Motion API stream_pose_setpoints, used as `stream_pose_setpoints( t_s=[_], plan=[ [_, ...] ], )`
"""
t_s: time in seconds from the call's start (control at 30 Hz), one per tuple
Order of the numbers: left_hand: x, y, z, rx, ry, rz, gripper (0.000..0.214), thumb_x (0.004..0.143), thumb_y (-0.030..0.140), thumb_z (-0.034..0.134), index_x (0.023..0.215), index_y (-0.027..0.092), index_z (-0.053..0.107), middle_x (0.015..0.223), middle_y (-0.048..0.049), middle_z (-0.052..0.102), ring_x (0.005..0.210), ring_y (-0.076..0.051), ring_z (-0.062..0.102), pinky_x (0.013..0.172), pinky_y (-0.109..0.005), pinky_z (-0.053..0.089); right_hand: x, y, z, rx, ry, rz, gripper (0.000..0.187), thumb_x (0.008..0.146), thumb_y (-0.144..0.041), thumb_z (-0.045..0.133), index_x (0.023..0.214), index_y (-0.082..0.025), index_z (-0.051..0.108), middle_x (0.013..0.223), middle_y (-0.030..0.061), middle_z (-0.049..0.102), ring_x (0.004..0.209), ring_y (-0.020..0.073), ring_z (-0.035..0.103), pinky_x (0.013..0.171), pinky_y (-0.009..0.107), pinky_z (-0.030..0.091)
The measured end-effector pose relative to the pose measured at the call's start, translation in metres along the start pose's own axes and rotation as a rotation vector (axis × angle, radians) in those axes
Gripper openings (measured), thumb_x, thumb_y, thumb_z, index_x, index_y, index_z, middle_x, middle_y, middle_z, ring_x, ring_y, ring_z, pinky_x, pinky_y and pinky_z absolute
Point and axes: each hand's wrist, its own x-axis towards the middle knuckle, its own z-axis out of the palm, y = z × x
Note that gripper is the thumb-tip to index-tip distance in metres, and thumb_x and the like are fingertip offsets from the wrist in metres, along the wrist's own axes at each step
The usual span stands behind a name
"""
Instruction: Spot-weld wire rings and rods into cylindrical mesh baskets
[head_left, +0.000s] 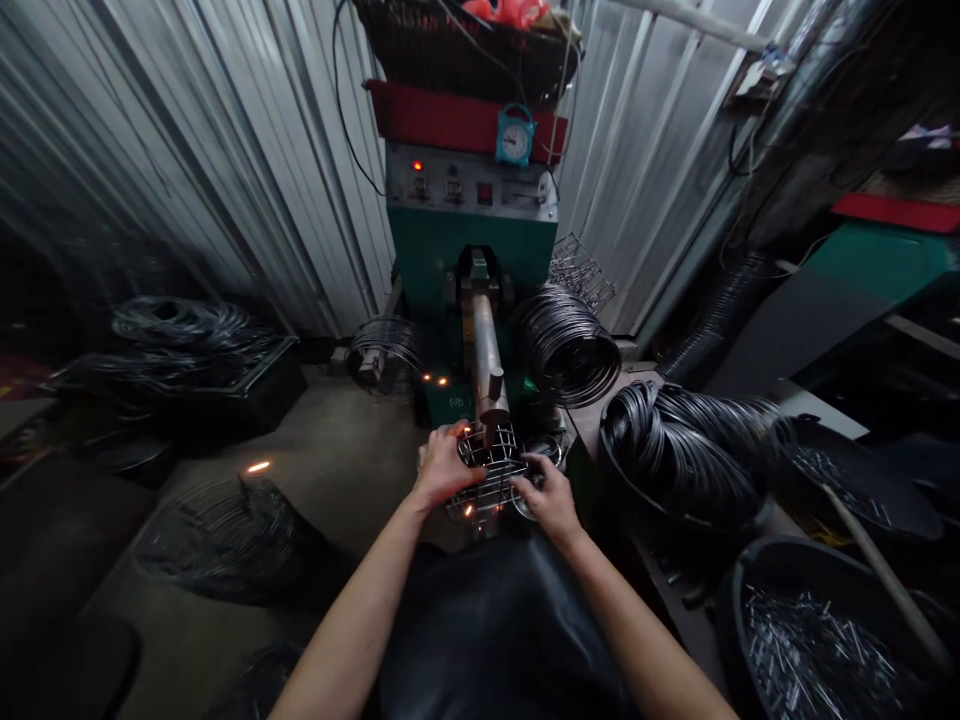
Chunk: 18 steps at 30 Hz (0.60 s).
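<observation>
A small wire basket (495,485) of thin metal rods sits under the electrode end of a green spot welder (472,235). My left hand (442,468) is closed on the basket's left side, its thumb lying along the wires. At the right side, the fingers of my right hand (551,500) curl around the wires, pinching the edge. The welder's round metal arm (486,345) comes down right above the basket. Orange sparks fly near my left hand and out to the left. A round metal ring partly shows behind my right hand.
Coils of wire rings (570,345) hang right of the welder, others (386,355) left. A tub of wire rings (682,450) and a bucket of short metal rods (817,640) stand at the right. Left are a wire-filled crate (262,385) and a dark bundle (232,540).
</observation>
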Motion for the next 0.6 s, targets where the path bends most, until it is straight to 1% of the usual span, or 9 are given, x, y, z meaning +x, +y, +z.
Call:
stream_pose_setpoints(
  t_s=[0.1, 0.17, 0.2, 0.27, 0.33, 0.37, 0.5, 0.53, 0.6],
  plan=[
    [0.001, 0.0, 0.0, 0.012, 0.023, 0.005, 0.082, 0.054, 0.039, 0.07, 0.128, 0.02, 0.041, 0.122, -0.0096, 0.051, 0.115, -0.028, 0.045, 0.094, -0.04, 0.038, -0.04, 0.035, -0.006, 0.293, -0.006, 0.398, 0.041, 0.07, -0.046, 0.063, 0.096, -0.015, 0.061, 0.063, -0.0017, 0.057, 0.053, 0.0117, 0.052, 0.05, 0.024, 0.043],
    [0.005, -0.001, 0.0, 0.029, 0.027, -0.017, 0.083, 0.054, 0.04, 0.07, 0.129, 0.02, 0.041, 0.124, -0.0105, 0.051, 0.117, -0.029, 0.044, 0.094, -0.041, 0.038, -0.069, 0.058, -0.005, 0.387, 0.001, 0.574, 0.043, 0.066, -0.052, 0.063, 0.088, -0.015, 0.062, 0.054, -0.0048, 0.051, 0.044, 0.0087, 0.044, 0.043, 0.021, 0.035],
    [0.007, -0.001, 0.0, 0.033, 0.023, -0.032, 0.083, 0.054, 0.04, 0.07, 0.129, 0.02, 0.041, 0.124, -0.0112, 0.051, 0.117, -0.03, 0.044, 0.094, -0.041, 0.038, -0.082, 0.066, -0.005, 0.41, 0.02, 0.602, 0.044, 0.064, -0.053, 0.064, 0.086, -0.015, 0.062, 0.054, -0.0048, 0.051, 0.044, 0.0085, 0.044, 0.044, 0.021, 0.035],
    [0.012, -0.001, -0.001, 0.028, 0.007, -0.057, 0.083, 0.055, 0.042, 0.069, 0.13, 0.018, 0.041, 0.126, -0.0128, 0.051, 0.118, -0.03, 0.044, 0.094, -0.042, 0.038, -0.101, 0.076, -0.004, 0.442, 0.053, 0.569, 0.044, 0.064, -0.053, 0.065, 0.088, -0.016, 0.064, 0.06, -0.0028, 0.055, 0.052, 0.0101, 0.05, 0.05, 0.022, 0.039],
    [0.015, 0.0, -0.002, 0.013, -0.006, -0.075, 0.082, 0.057, 0.043, 0.068, 0.129, 0.017, 0.041, 0.126, -0.0142, 0.051, 0.118, -0.031, 0.045, 0.092, -0.042, 0.039, -0.111, 0.078, -0.004, 0.476, 0.071, 0.525, 0.045, 0.065, -0.051, 0.065, 0.095, -0.017, 0.064, 0.065, -0.0015, 0.059, 0.057, 0.0112, 0.053, 0.055, 0.023, 0.041],
    [0.016, 0.001, -0.003, 0.006, -0.009, -0.076, 0.08, 0.057, 0.043, 0.068, 0.129, 0.016, 0.042, 0.125, -0.0145, 0.051, 0.118, -0.031, 0.045, 0.092, -0.043, 0.039, -0.113, 0.077, -0.005, 0.496, 0.079, 0.535, 0.046, 0.065, -0.051, 0.066, 0.097, -0.017, 0.064, 0.065, -0.0017, 0.058, 0.056, 0.0108, 0.052, 0.053, 0.022, 0.04],
    [0.016, 0.006, -0.005, -0.005, -0.012, -0.08, 0.077, 0.058, 0.04, 0.067, 0.127, 0.017, 0.043, 0.123, -0.0141, 0.053, 0.117, -0.031, 0.046, 0.09, -0.043, 0.04, -0.114, 0.073, -0.011, 0.613, 0.135, 0.716, 0.05, 0.058, -0.047, 0.072, 0.097, -0.017, 0.063, 0.058, -0.0048, 0.052, 0.043, 0.0067, 0.042, 0.04, 0.018, 0.025],
    [0.015, 0.008, -0.005, -0.005, -0.012, -0.083, 0.077, 0.058, 0.041, 0.068, 0.127, 0.017, 0.044, 0.123, -0.0142, 0.053, 0.117, -0.031, 0.046, 0.09, -0.043, 0.04, -0.115, 0.072, -0.012, 0.645, 0.148, 0.742, 0.05, 0.056, -0.045, 0.073, 0.097, -0.017, 0.063, 0.057, -0.0048, 0.052, 0.043, 0.0064, 0.042, 0.039, 0.017, 0.024],
    [0.015, 0.008, -0.006, -0.014, -0.019, -0.088, 0.078, 0.058, 0.044, 0.069, 0.127, 0.018, 0.044, 0.124, -0.0146, 0.053, 0.117, -0.032, 0.046, 0.091, -0.045, 0.039, -0.119, 0.072, -0.014, 0.712, 0.159, 0.745, 0.049, 0.055, -0.043, 0.076, 0.094, -0.017, 0.062, 0.058, -0.0039, 0.055, 0.044, 0.0072, 0.045, 0.04, 0.017, 0.028]
  ],
)
